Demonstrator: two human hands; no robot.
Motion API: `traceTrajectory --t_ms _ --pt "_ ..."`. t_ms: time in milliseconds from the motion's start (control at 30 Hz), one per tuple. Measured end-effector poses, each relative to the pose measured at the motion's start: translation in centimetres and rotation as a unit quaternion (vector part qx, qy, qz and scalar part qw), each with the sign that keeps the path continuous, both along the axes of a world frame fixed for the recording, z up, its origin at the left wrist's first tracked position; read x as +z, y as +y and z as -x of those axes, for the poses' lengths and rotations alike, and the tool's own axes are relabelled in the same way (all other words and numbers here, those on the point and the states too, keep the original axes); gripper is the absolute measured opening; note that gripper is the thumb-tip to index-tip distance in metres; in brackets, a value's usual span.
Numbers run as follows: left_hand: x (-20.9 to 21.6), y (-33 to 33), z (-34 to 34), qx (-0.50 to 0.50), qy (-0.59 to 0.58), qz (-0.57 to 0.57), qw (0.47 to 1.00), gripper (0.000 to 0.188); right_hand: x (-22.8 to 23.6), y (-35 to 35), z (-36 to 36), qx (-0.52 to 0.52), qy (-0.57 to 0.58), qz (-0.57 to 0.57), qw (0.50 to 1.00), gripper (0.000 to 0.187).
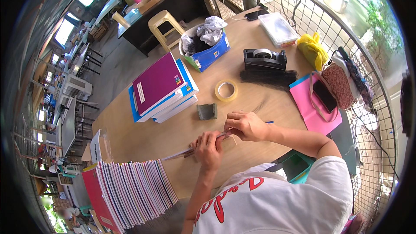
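Observation:
Both of my hands are at the near edge of the wooden table, on a thin notebook-like item (177, 154) seen edge-on. My left hand (208, 149) is closed around its middle, fingers over the top edge. At its right end my right hand (246, 125) pinches with bent fingers, which hide the exact spot gripped. Just beyond my hands sit a small grey-green block with a hollow (207, 112) and a roll of clear tape (225, 99). A loose dark wire coil (260, 105) lies past my right hand.
A long row of notebooks (134, 190) stands at near left; a purple-topped notebook stack (158, 82) lies beyond. Farther back are a blue box of crumpled paper (214, 56), a tape dispenser (264, 60) and black coils (268, 78). A phone (325, 96) rests on a pink folder (303, 93), right.

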State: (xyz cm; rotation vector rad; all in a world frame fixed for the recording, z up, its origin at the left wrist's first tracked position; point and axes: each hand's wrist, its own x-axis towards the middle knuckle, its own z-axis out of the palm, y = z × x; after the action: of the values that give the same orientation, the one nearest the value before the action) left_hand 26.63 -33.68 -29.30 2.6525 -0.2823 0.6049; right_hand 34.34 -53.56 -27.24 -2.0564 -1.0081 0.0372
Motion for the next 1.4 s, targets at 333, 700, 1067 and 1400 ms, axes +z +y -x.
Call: traceTrajectory --t_ms 333,700,1067,1400 --pt "-0.6 0.2 1.5 -0.015 -0.025 0.015 0.999 0.005 0.3 1.1 2.4 -0.038 -0.16 0.05 0.985 0.018" --pt "0.6 -3.2 0.6 -0.017 -0.046 0.021 0.999 0.013 -10.7 15.6 -12.2 -0.085 0.182 0.416 0.887 0.111" --pt "0.1 1.2 3.3 0.006 -0.022 -0.007 1.0 0.021 0.0 2.3 -9.5 0.112 0.253 0.161 0.947 0.051" --pt "0.4 0.9 2.3 -0.024 -0.041 0.004 0.999 0.024 -2.7 -1.8 -7.8 0.318 0.444 -0.11 0.831 0.053"
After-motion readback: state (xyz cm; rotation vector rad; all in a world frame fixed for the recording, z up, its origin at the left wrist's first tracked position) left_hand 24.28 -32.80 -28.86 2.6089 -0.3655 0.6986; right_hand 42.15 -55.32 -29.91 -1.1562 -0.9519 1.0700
